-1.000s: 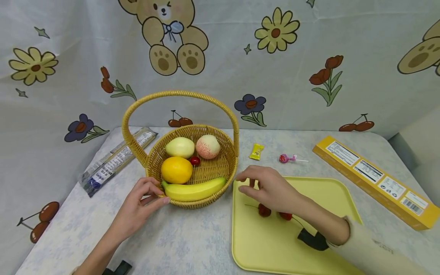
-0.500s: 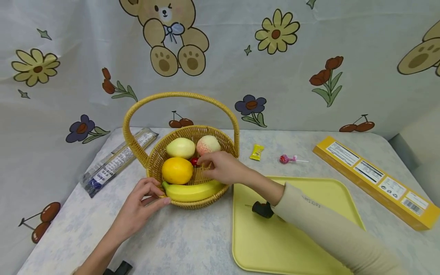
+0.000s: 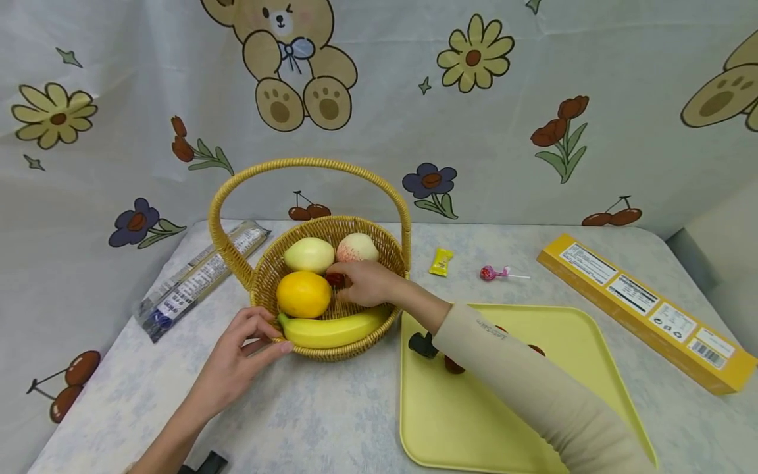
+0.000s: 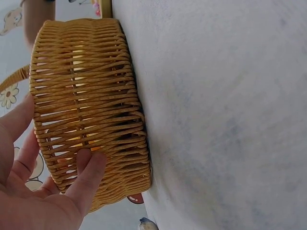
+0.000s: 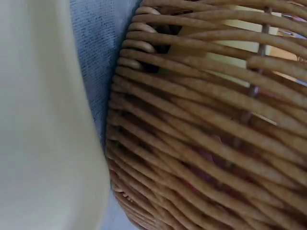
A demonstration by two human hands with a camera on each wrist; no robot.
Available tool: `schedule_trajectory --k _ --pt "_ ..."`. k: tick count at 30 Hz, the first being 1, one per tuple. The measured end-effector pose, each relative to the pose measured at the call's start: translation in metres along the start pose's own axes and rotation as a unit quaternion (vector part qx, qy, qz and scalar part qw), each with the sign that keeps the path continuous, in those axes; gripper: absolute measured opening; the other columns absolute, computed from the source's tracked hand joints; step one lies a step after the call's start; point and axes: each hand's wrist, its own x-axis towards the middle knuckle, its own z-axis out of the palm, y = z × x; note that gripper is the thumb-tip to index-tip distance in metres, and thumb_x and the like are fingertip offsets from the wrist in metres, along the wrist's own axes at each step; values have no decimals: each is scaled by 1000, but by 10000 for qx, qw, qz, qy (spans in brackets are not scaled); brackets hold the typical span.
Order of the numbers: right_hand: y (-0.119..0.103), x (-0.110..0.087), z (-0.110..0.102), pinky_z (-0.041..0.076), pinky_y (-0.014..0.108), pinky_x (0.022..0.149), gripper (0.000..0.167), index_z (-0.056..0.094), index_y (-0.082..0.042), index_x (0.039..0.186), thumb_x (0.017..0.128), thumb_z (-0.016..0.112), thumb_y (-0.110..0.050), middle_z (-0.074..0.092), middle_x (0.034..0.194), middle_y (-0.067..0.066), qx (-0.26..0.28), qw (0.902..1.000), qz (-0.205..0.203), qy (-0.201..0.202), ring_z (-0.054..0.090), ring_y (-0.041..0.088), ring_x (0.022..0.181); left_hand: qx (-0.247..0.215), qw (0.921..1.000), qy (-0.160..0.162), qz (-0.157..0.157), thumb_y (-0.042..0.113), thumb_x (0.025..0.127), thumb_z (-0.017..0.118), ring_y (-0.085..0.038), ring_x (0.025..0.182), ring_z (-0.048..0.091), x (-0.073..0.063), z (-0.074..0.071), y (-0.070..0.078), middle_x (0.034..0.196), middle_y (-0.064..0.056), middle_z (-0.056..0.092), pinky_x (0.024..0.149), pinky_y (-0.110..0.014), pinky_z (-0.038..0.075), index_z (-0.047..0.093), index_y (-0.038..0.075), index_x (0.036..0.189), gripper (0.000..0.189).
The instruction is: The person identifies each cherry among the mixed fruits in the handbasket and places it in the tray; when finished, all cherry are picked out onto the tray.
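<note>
A round wicker basket (image 3: 367, 342) with a tall hoop handle stands left of centre in the head view. It holds a banana (image 3: 334, 331), an orange-yellow fruit (image 3: 304, 294), a pale yellow fruit (image 3: 309, 255) and a pinkish peach (image 3: 357, 247). My left hand (image 3: 245, 349) grips its near left rim, with fingers on the woven outer wall in the left wrist view. Inside, my right hand (image 3: 370, 283) pinches a dark red cherry (image 3: 335, 280), partly covered by the fingers. The right wrist view shows only weave and a pale rim, not the hand.
A yellow tray (image 3: 432, 421) lies at right under my right forearm, with partly hidden cherries (image 3: 454, 366). Behind it are a yellow-wrapped candy (image 3: 441, 261) and a lollipop (image 3: 489, 273). An orange box (image 3: 645, 313) lies far right, a silvery packet (image 3: 201, 280) left of the basket.
My right hand has moved left from above the tray into the basket and closed its fingers around the cherry there. The left hand has stayed at the rim.
</note>
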Motion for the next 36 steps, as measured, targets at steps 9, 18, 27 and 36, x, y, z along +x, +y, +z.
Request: schedule_trajectory --k 9,18,27,36 --pt "2 4 2 47 35 96 40 57 -8 134 95 66 -16 63 123 5 -195 9998 -19 16 58 21 110 21 10000 10 -7 10 91 73 -34 111 50 1 -1 0 122 -16 47 90 -27 54 60 2 92 15" --pt "2 4 2 47 32 83 37 58 -8 127 90 67 -6 62 112 4 -589 9981 -47 -175 55 19 96 95 9999 30 9 10 91 73 -33 111 50 0 -1 0 121 -15 47 89 -27 54 61 3 91 14" --pt "-1 0 3 51 35 78 16 67 -13 105 95 59 -4 65 100 1 -1124 9931 275 209 59 20 90 76 10000 30 52 10 91 73 -33 112 50 1 -1 -1 122 -15 47 90 -27 54 61 3 92 14" --pt "-2 -10 -2 52 38 87 23 70 -17 119 98 65 -21 68 116 -1 -793 9956 153 472 63 20 101 70 9999 41 100 9 91 73 -33 111 51 0 -1 -2 122 -16 47 89 -27 54 61 3 92 14"
